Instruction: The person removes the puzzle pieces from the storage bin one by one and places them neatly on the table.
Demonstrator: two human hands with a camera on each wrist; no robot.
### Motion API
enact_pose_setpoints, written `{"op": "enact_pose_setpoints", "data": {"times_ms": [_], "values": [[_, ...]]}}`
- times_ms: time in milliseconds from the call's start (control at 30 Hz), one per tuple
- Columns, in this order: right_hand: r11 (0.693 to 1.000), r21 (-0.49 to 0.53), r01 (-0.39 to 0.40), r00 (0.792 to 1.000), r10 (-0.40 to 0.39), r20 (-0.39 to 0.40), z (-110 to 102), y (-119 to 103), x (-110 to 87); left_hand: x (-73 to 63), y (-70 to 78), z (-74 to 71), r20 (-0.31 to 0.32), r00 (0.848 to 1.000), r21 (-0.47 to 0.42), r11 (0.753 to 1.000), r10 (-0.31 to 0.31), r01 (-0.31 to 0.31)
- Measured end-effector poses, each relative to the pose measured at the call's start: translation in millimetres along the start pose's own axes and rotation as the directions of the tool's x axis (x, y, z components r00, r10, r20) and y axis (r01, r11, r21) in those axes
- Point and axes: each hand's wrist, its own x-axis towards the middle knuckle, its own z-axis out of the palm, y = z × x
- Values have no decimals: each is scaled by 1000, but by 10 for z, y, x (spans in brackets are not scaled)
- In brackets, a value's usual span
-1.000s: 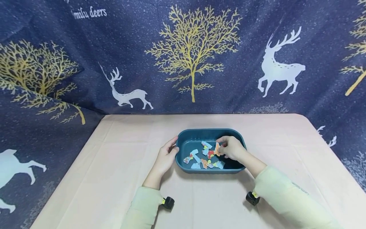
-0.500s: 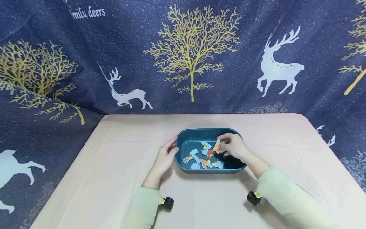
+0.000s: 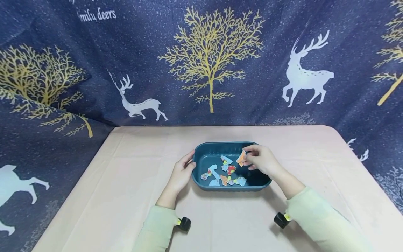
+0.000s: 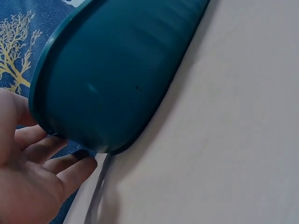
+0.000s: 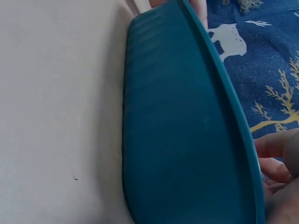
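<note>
A dark teal plastic basin (image 3: 231, 189) holds several small, irregular puzzle pieces in light blue, red, yellow and orange. My left hand (image 3: 181, 172) grips the basin's left end, thumb over the rim; in the left wrist view its fingers (image 4: 77, 172) lie along the outside of the wall. Over the right part of the basin, my right hand (image 3: 263, 161) pinches an orange puzzle piece (image 3: 241, 158), raised above the others. A red puzzle piece (image 3: 231, 170) lies just below it. The basin wall (image 5: 182, 116) hides most of my right hand's work in the right wrist view.
The basin stands on a table with a pale pink cloth (image 3: 141, 140). Behind it hangs a dark blue curtain (image 3: 195, 115) with deer and tree prints. A small black camera (image 3: 185, 224) sits at the left wrist, another black camera (image 3: 281, 220) at the right.
My right hand has lifted the orange puzzle piece off the red one and drawn it a little to the right. My left hand has kept its hold on the basin.
</note>
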Motion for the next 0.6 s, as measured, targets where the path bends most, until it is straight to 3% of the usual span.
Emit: {"op": "enact_pose_setpoints", "data": {"times_ms": [167, 300, 467, 600], "values": [[1000, 24, 15, 999, -14, -30, -74, 10, -42, 99, -221, 32, -20, 1000, -34, 999, -4, 3], [998, 58, 40, 998, -37, -59, -122, 22, -80, 118, -285, 41, -34, 999, -36, 999, 2, -3], [993, 105, 48, 995, -38, -97, -182, 63, -138, 110, -242, 46, -30, 999, -47, 999, -12, 11], [990, 131, 46, 991, -29, -131, -234, 94, -186, 33, -46, 43, -23, 999, -25, 999, -27, 27]]}}
